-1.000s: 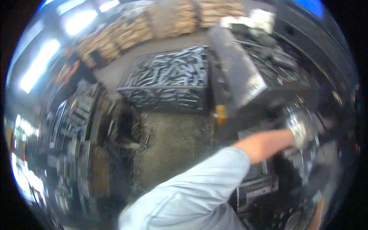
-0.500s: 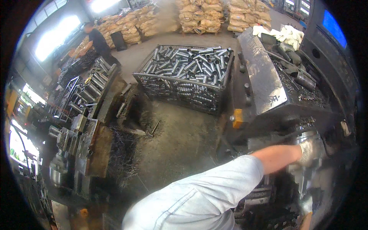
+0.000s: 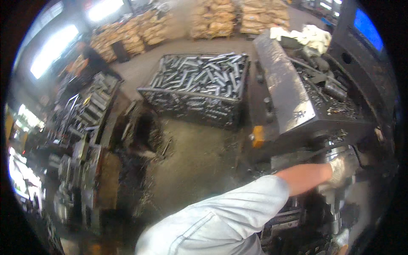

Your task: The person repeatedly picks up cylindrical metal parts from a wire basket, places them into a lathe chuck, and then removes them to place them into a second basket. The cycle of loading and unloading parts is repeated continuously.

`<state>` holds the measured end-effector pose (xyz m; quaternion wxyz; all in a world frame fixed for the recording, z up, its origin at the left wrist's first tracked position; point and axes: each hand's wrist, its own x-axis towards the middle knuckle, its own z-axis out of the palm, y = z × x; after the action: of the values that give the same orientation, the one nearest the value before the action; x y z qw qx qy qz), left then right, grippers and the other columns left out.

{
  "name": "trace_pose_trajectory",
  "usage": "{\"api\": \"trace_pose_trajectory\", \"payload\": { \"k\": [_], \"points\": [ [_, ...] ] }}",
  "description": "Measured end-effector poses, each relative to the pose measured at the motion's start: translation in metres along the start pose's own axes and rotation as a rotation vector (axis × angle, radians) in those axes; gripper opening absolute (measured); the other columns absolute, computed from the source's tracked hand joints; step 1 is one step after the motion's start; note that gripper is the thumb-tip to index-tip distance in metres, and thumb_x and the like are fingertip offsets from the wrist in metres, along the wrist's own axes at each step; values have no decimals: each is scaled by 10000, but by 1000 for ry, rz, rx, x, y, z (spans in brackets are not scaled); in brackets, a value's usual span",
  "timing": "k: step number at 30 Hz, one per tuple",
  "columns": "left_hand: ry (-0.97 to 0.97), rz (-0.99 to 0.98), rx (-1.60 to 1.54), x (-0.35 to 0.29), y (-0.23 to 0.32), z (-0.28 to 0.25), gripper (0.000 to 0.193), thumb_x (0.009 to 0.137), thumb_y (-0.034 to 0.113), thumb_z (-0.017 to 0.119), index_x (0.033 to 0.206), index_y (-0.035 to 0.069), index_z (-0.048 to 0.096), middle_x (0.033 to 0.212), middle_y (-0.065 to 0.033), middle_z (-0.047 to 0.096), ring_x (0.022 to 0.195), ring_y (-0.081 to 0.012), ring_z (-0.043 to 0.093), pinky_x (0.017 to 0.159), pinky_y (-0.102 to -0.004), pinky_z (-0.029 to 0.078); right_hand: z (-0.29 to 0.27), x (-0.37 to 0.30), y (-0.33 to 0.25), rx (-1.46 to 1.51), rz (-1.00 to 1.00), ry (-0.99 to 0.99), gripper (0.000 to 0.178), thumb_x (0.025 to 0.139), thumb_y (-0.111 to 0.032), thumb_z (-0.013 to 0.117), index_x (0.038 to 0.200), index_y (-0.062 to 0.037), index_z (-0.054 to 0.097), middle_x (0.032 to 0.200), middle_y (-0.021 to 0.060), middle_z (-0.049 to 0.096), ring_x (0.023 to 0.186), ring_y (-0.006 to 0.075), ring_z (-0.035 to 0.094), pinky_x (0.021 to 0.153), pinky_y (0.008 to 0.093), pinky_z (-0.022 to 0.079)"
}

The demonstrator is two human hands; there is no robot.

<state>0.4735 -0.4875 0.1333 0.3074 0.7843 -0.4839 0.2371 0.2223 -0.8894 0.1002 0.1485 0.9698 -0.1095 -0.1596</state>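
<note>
My left arm, in a pale sleeve, reaches across to the right. My left hand (image 3: 338, 170), in a whitish work glove, is at a round metal machine part (image 3: 338, 152), apparently touching it; its fingers are blurred and partly hidden. Below it, a shiny narrow metal piece (image 3: 336, 223) runs down toward my right hand (image 3: 341, 239). That gloved hand sits low at the lower right, at or close to the piece's lower end. Its fingers are too smeared to show whether they grip. Dark machine blocks (image 3: 284, 223) lie left of it.
A wire-mesh crate (image 3: 187, 102) full of short metal tubes stands ahead. Right of it is a heavy machine housing (image 3: 284, 80) with metal chips and pale cloths (image 3: 314, 37) on top. More machinery (image 3: 85, 170) stands left. Far left, a person (image 3: 91, 59) stands near stacked sacks (image 3: 259, 15).
The view has shifted a little, so the crate and stacks sit further left. My right hand is slightly lower, showing more of the narrow metal piece's end. My left hand stays at the round part.
</note>
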Motion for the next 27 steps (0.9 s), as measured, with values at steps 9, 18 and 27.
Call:
{"api": "trace_pose_trajectory", "payload": {
  "k": [9,18,27],
  "points": [
    [-250,-46,-312,-9,6,-52,772,702,326,735,1360,-46,579,1443,-281,546,1392,-400,488,1214,-536,327,-172,-166,-106,41,309,588,704,515,-50,794,1193,16,612,1053,262,686,1005,497,648,863,519,531],
    [-297,-747,-1570,-214,109,-94,640,884,253,824,1394,40,500,1325,-114,579,1204,-236,557,1034,-376,463,-176,-218,-423,541,339,607,933,643,-274,906,1454,-34,511,1261,212,681,1053,422,711,881,464,600],
    [-706,-1150,-1199,-265,92,-22,550,902,223,833,1365,10,623,1180,-66,703,1067,-229,654,928,-343,538,9,-205,-460,1711,494,74,933,751,-344,852,1487,-7,389,1203,217,690,1090,293,671,910,418,549]
  ]
}}
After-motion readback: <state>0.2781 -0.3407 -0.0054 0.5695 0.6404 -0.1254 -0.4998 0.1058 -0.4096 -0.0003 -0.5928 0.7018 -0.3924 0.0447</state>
